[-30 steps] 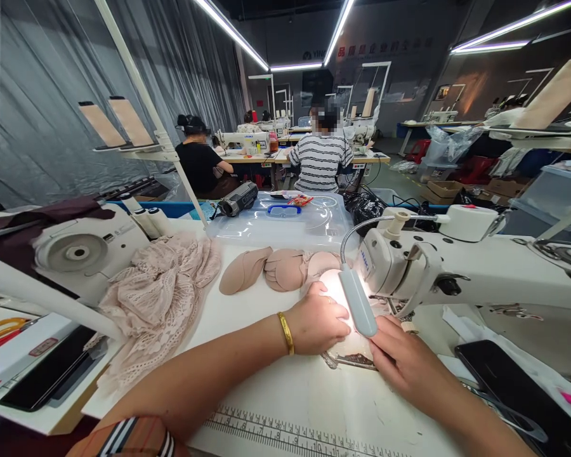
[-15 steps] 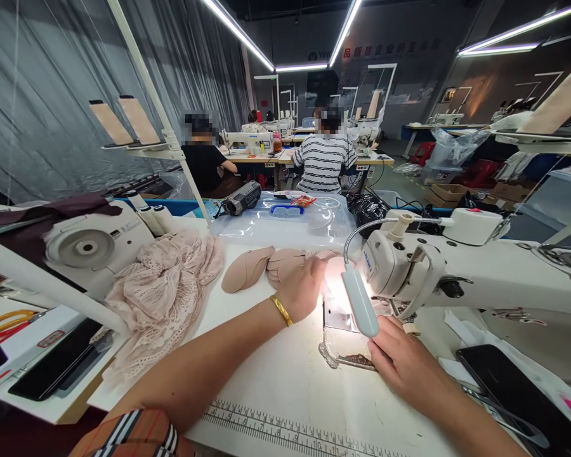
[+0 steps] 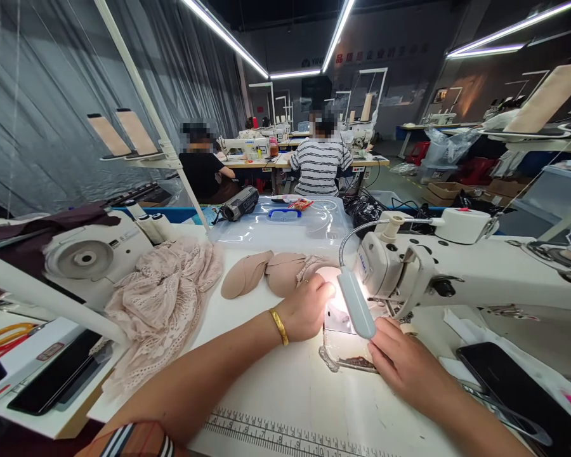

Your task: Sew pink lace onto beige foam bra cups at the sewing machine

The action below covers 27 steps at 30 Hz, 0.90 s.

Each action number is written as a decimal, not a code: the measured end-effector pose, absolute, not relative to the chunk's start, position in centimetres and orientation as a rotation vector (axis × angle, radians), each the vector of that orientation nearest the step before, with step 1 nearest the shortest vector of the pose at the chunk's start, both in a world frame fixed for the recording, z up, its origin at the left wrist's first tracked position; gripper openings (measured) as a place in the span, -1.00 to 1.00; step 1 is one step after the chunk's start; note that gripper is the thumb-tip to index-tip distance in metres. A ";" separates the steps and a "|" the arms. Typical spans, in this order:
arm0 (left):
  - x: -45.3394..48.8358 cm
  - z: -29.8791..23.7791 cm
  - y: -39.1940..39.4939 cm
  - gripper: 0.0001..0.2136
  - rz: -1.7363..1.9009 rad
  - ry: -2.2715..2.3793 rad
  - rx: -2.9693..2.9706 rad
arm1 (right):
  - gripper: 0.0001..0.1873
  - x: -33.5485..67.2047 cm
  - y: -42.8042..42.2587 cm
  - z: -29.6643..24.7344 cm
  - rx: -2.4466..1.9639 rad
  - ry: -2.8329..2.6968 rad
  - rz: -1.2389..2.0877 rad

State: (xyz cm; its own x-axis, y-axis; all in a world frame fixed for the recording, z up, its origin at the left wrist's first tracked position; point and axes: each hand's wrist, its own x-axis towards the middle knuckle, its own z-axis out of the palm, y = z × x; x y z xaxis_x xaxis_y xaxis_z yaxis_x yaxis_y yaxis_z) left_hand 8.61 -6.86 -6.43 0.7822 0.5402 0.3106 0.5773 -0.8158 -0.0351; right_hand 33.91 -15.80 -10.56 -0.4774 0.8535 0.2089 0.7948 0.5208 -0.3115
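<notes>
My left hand (image 3: 307, 309) is closed in a pinch at the left side of the lit sewing spot, with its fingertips on the edge of a beige bra cup (image 3: 327, 275). Glare and the hand cover part of that cup. My right hand (image 3: 397, 355) rests on the machine bed right of the metal needle plate (image 3: 339, 321), its fingers stretched forward and partly behind the grey lamp (image 3: 356, 304). More beige bra cups (image 3: 246, 274) lie in overlapping stacks to the left. The white sewing machine (image 3: 385, 266) stands behind the lamp; its needle is hidden.
Crumpled beige lace (image 3: 166, 285) lies at the left. A clear plastic box (image 3: 247, 231) with a blue handle stands behind the cups. A black phone (image 3: 514, 387) lies at the right, and a printed ruler (image 3: 266, 435) runs along the front. Two people sit farther off.
My left hand has drawn back toward me and slightly right, away from the stacked cups, and a ruffled-edged cup now shows there. My right hand has hardly moved. The view has shifted a little.
</notes>
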 end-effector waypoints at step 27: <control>8.7 -5.8 -7.0 -0.63 -0.249 -1.150 -2.657 | -0.79 33.7 -15.8 -10.3 -1.347 -2.427 0.220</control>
